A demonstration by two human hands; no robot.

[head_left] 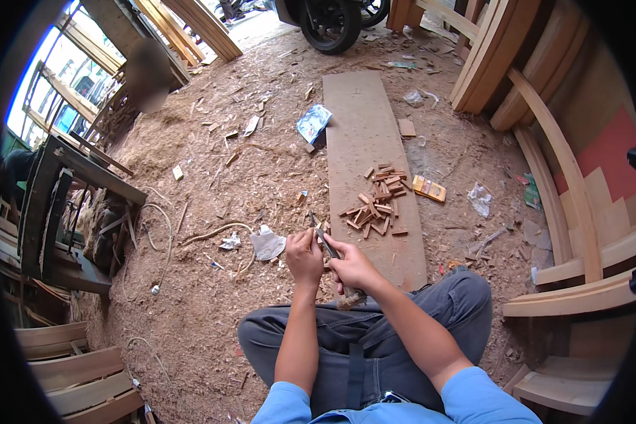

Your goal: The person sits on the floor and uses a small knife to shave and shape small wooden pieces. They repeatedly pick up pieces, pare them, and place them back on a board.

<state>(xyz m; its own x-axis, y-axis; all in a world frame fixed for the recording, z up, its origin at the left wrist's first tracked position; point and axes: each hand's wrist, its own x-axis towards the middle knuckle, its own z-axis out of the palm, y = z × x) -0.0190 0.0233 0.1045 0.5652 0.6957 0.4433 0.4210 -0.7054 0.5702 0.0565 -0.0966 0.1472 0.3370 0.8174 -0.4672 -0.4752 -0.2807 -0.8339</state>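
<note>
Both hands closed: left hand (303,256) around a wood piece (325,247), right hand (351,267) gripping a knife (326,242).

Sawdust floor (212,297), board (367,134), wood offcuts (378,205)

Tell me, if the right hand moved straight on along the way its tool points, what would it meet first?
The right hand holds a chisel-like tool aimed up-left. Its line most likely meets the left hand first, pressed beside the blade; depth is unclear.

Sawdust and wood chips cover the dirt floor (212,297). Curved wooden frames (558,177) stack along the right side. Daylight enters by a window (56,78) far left.
</note>
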